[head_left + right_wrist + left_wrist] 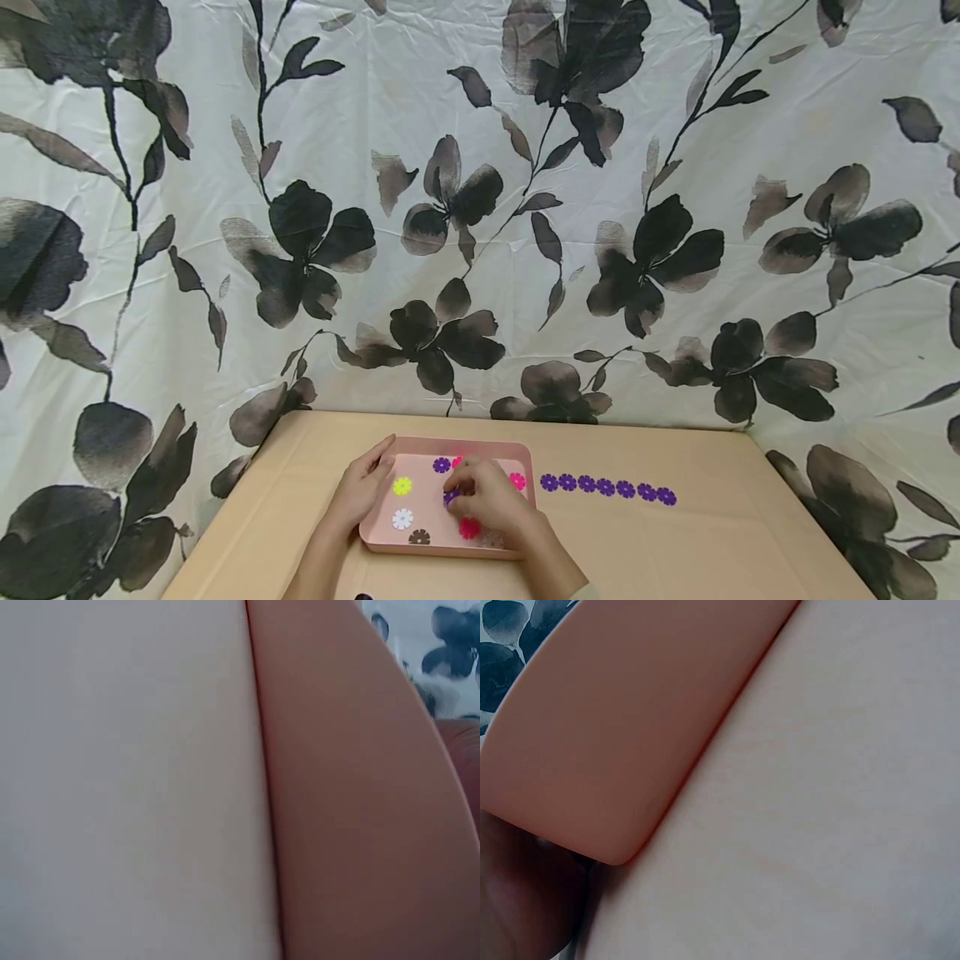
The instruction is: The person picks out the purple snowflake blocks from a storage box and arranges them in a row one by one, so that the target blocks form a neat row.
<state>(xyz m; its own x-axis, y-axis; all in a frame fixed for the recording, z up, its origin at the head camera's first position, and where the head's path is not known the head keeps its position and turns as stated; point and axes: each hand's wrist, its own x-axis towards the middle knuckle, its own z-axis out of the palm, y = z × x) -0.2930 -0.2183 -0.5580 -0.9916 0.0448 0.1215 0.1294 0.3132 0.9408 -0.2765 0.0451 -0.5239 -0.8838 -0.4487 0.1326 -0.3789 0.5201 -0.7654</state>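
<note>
Landmark for this entry: the shallow pink plastic tray, sitting on the tan surface near its front edge, left of centre.

Left hand: I see it resting against the tray's left wall, fingers fairly straight along the rim, thumb side toward the tray floor. The grip looks relaxed and holds nothing; my reading is that it steadies the tray so it does not slide. The left wrist view gives only a blurred pink edge against a pale plane, so no further detail from there.

Right hand: inside the tray, toward its right half, fingers curled down over a small purple flower-shaped plastic disc. It appears to pinch that disc at the fingertips, though the contact itself is mostly hidden under the knuckles. The right wrist view is a blur of skin tone and pale background, no help.

Other discs lying loose on the tray floor: a yellow one, a white one, a brown one at the front wall, a second purple one near the back wall, and pink ones beside the right hand.

Right of the tray, on the surface, a straight row of purple discs runs away from the tray wall, each just beside the next; they seem sorted by colour.
</note>
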